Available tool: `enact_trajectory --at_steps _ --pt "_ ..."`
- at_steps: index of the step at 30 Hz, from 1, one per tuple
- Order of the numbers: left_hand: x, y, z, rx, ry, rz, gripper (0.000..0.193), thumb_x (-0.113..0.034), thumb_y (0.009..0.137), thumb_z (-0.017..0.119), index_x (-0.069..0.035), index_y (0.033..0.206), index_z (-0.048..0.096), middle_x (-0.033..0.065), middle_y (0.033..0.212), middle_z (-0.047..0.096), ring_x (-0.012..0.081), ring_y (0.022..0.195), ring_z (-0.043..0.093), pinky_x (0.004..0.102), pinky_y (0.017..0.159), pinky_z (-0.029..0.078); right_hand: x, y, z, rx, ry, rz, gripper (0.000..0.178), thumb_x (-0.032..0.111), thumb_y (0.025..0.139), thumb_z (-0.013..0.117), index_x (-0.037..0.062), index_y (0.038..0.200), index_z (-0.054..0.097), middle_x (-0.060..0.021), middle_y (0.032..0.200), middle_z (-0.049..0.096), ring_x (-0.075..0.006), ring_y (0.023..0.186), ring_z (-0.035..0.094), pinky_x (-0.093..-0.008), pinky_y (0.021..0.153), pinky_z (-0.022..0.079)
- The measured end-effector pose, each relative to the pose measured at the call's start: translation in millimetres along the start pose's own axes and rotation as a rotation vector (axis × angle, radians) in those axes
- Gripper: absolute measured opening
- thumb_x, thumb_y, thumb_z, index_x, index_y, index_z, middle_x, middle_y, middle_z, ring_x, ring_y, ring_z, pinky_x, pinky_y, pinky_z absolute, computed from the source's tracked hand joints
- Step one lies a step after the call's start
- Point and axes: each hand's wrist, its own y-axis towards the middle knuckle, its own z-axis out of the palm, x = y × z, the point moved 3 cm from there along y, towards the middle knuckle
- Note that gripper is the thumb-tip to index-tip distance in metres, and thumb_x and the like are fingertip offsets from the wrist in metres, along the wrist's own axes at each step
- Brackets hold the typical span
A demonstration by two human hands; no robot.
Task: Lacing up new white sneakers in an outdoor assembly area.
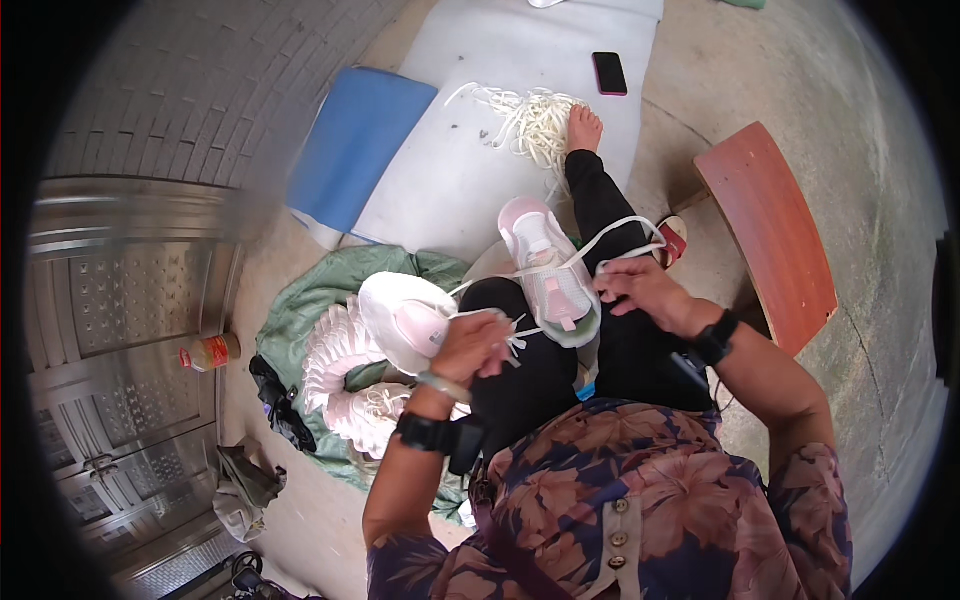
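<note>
A pink and white sneaker (562,285) rests on my legs, its toe pointing away from me. A white shoelace (598,238) runs across its upper and loops out to the right. My left hand (474,343) is closed beside the sneaker's left side, with lace ends showing at its fingers. To the right of the sneaker, my right hand (645,290) has its fingers curled on the lace where the loop comes back down. Beyond my left hand lie a white sneaker with a pink sole patch (405,318) and a curved row of pale pink shoes (335,365).
The shoes lie on a green cloth (300,310). Ahead, a pale mat (420,205) carries a heap of white laces (540,125) and a phone (609,74). A blue pad (365,145) is at left, a wooden stool (770,235) at right. A jar (210,352) stands by the metal door.
</note>
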Motion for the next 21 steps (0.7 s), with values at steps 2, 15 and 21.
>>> enact_trajectory --at_steps 2,15,21 --pt "-10.7 15.1 26.0 0.104 0.001 0.031 0.013 -0.014 0.081 0.053 -0.003 0.087 0.057 0.0038 0.058 0.054 0.0071 0.039 0.047 0.0185 0.032 0.031 -9.5 24.9 16.2 -0.084 -0.069 0.024 0.011 0.014 0.082 0.057 0.0051 0.086 0.061 -0.0021 0.065 0.056 -0.0097 0.054 0.053 -0.0199 0.047 0.044" --pt "-20.9 74.2 60.0 -0.056 0.172 0.21 0.049 -0.009 0.081 0.05 -0.012 0.129 0.037 0.0026 0.054 0.053 0.0075 0.035 0.045 0.0202 0.031 0.032 5.6 51.6 28.8 -0.237 0.122 -0.169 0.008 0.002 0.08 0.055 0.0049 0.074 0.06 -0.002 0.064 0.058 -0.0074 0.052 0.052 -0.0199 0.045 0.041" --pt "-17.0 72.7 59.6 -0.058 0.192 0.225 0.051 -0.009 0.082 0.05 -0.014 0.131 0.036 0.002 0.055 0.053 0.0065 0.035 0.043 0.0191 0.032 0.032 10.4 48.4 32.3 -0.237 0.118 -0.187 0.006 0.002 0.08 0.055 0.0057 0.077 0.06 -0.0005 0.065 0.058 -0.0061 0.053 0.052 -0.0191 0.046 0.04"
